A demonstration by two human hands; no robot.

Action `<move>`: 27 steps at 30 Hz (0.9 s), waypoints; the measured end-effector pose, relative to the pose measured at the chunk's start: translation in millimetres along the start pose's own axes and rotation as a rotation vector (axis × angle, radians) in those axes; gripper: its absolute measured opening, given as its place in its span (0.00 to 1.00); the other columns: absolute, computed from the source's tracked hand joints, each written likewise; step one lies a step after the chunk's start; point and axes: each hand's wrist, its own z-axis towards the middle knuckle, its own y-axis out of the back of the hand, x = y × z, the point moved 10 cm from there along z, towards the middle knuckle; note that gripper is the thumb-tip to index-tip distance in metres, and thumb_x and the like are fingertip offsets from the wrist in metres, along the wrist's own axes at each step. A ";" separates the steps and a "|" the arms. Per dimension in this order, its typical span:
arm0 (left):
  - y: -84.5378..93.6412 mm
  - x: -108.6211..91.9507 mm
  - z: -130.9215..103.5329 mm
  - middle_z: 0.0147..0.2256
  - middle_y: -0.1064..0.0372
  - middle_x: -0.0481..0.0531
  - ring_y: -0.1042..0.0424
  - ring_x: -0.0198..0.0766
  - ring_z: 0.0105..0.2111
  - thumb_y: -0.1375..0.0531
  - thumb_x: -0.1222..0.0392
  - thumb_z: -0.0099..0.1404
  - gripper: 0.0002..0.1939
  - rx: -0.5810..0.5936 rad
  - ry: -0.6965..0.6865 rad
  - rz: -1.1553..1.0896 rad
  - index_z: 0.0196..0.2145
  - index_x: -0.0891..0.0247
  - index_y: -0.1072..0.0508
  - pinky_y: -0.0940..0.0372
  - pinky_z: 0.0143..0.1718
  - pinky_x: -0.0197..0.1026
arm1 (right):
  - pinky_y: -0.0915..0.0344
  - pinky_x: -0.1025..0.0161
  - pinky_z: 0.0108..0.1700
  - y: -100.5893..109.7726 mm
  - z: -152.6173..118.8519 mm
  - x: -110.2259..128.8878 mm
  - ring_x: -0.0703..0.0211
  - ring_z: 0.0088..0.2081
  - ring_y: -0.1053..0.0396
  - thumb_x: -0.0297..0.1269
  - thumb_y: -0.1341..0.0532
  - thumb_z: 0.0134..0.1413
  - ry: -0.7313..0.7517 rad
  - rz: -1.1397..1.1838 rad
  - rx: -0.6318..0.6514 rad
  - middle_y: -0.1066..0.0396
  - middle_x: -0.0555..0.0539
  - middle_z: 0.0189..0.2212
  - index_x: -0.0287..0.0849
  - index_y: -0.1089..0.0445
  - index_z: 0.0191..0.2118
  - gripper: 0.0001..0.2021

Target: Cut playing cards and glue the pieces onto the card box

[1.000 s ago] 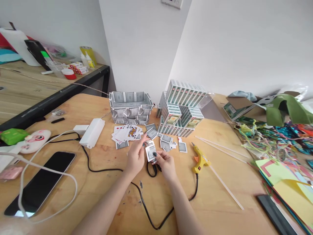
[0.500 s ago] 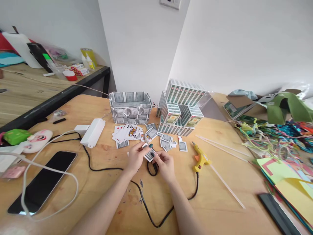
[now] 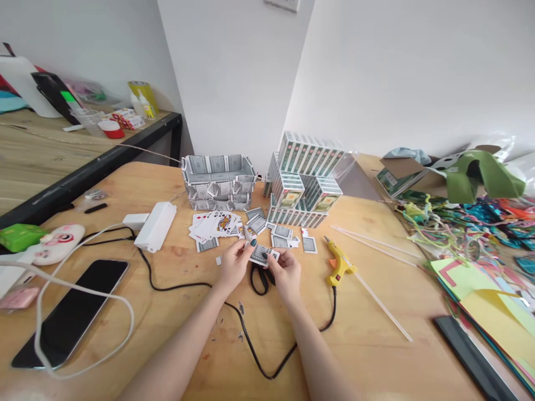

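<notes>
Between my two hands is a playing card [image 3: 259, 254], its patterned grey back facing up. My left hand [image 3: 234, 264] pinches its left end, and my right hand [image 3: 286, 274] pinches the right end with thumb and fingers. Under the card, black-handled scissors [image 3: 259, 283] lie on the table, their blades mostly hidden. Just beyond my hands are fanned playing cards [image 3: 215, 224] and scattered card pieces [image 3: 282, 236]. Behind those stands a box-like basket built of folded cards [image 3: 219, 186]. To its right rises a stack of card boxes [image 3: 307, 178].
A yellow glue gun [image 3: 340, 262] lies at right, its black cord [image 3: 267, 374] looping in front of me. Clear glue sticks [image 3: 371, 245] lie beyond it. On the left are a phone [image 3: 73, 312], a white power adapter [image 3: 156, 225] and cables. Craft scraps and coloured paper [image 3: 485, 301] crowd the right.
The card has turned from steeply slanted to nearly level between my hands, and my right hand has risen slightly. More of the scissors' handles shows. The whole view has shifted a little.
</notes>
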 end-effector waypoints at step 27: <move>-27.0 1.4 0.9 0.20 0.51 0.43 0.49 0.30 0.21 0.47 0.54 0.59 0.13 0.168 0.046 -0.129 0.21 0.63 0.43 0.50 0.21 0.33 | 0.48 0.68 0.22 -5.1 11.4 -23.3 0.67 0.18 0.47 0.52 0.40 0.45 -0.105 0.084 0.125 0.43 0.56 0.15 0.42 0.40 0.21 0.18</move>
